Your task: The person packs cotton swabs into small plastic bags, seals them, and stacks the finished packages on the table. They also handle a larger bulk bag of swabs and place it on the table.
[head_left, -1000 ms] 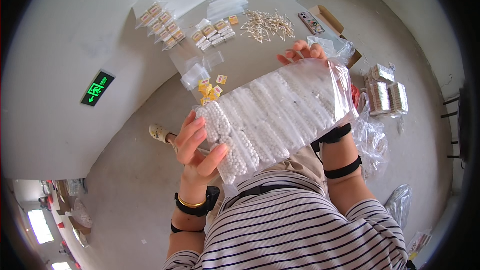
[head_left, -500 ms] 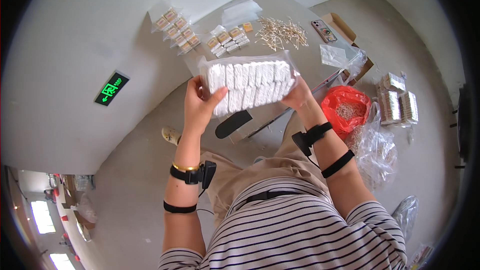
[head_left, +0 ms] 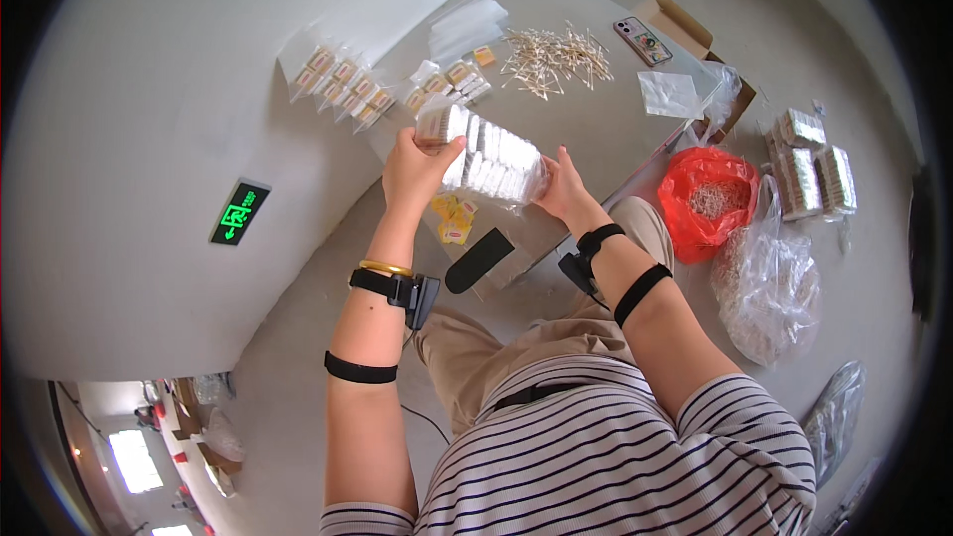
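Above the near part of the grey table [head_left: 556,129] I hold a clear plastic bag of cotton swab bundles [head_left: 491,157], white tips showing in two rows. My left hand [head_left: 417,169] grips its left end, thumb on the front face. At its lower right end, my right hand [head_left: 564,187] has closed on the plastic, index finger pointing up. Small yellow cards [head_left: 456,220] lie just below the bag, partly hidden by it. Behind it are several small packs of swabs [head_left: 452,82] and a heap of loose cotton swabs [head_left: 558,60].
Bagged packs [head_left: 342,84] stand at the table's left edge, near clear plastic sleeves [head_left: 467,28]. A phone [head_left: 642,41] lies at the far right beside a cardboard box [head_left: 680,22]. On the right are a red bag of swabs [head_left: 707,203], a large clear bag [head_left: 769,283] and stacked swab packs [head_left: 809,169].
The bag has come down and tilted, its right end now lower and its left end higher. My right hand has shifted left and slightly nearer. The yellow cards have come into sight.
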### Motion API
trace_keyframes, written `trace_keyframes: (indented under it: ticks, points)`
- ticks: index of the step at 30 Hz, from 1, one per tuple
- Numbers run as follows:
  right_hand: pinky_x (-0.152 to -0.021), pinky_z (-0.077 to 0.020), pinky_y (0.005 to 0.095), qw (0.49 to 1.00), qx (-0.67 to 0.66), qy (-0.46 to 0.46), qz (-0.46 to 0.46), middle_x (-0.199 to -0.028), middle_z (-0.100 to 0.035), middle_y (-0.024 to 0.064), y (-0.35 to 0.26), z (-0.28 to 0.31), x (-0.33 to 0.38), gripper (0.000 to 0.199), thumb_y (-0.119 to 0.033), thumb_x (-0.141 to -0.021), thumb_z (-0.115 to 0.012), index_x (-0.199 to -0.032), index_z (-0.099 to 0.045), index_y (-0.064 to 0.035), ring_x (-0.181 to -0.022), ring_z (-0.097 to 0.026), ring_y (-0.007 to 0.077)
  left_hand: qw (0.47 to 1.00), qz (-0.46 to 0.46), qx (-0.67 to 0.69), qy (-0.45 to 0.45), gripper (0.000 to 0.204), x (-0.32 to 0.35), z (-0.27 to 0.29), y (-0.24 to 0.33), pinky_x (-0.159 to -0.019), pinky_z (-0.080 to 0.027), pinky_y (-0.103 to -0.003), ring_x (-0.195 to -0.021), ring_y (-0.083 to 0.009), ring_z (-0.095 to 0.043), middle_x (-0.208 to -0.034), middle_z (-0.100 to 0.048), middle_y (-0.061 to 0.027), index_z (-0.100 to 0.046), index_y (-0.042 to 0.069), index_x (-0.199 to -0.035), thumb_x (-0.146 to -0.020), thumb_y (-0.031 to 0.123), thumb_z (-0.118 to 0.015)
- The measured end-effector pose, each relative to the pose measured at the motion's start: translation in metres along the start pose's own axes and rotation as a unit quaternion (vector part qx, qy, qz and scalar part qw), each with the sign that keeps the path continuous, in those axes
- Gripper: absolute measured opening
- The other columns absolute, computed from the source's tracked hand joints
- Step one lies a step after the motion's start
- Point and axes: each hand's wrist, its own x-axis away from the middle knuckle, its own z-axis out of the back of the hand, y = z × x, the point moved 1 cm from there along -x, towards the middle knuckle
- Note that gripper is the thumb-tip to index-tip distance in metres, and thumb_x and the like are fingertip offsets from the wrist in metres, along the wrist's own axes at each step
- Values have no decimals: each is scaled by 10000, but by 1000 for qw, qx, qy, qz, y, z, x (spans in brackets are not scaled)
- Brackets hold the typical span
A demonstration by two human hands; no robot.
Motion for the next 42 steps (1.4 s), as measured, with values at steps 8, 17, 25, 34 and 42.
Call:
trace_keyframes:
  ticks: [8,17,25,34,42]
  points:
    - [-1208,-217,482,990,63,101,80,-1621,-322,111,-36,14,-11,750,-617,-1055,-256,-1564,-339,-73,-1494,-279,272,999,-32,-5,2,807,-42,-16,34,-862,-541,-337,-970,-220,-703,-1054,-722,-158,-556,-80,-1208,-741,503,-861]
    - [-1214,-218,408,954,209,108,183,-1606,-348,102,-44,30,-10,572,-399,-1042,-440,-1540,-399,-121,-1489,-302,265,997,-46,-67,-1,870,-73,-25,37,-875,-548,-372,-1011,-289,-714,-1089,-726,-179,-583,-59,-1207,-703,606,-828]
    - [-1131,-367,400,807,499,137,283,-1472,-468,129,-7,47,-6,562,-101,-913,-647,-1446,-473,-97,-1395,-422,285,991,-17,-135,-9,815,-69,-20,37,-865,-545,-406,-1029,-310,-707,-1102,-721,-189,-590,-21,-1205,-744,620,-793]
    - [-1071,-407,463,745,578,154,295,-1303,-535,188,-1,16,14,468,-167,-853,-691,-1294,-559,-88,-1251,-479,390,974,-147,-173,22,314,-48,-23,37,-755,-508,-452,-881,-352,-646,-978,-629,-120,-584,104,-964,-941,406,-669]
    - [-1060,-416,451,762,560,134,297,-1270,-537,210,12,8,17,464,-222,-849,-713,-1263,-566,-74,-1239,-496,378,971,-195,-135,20,296,-54,-42,23,-758,-503,-425,-868,-319,-630,-946,-610,-94,-589,67,-922,-869,300,-765]
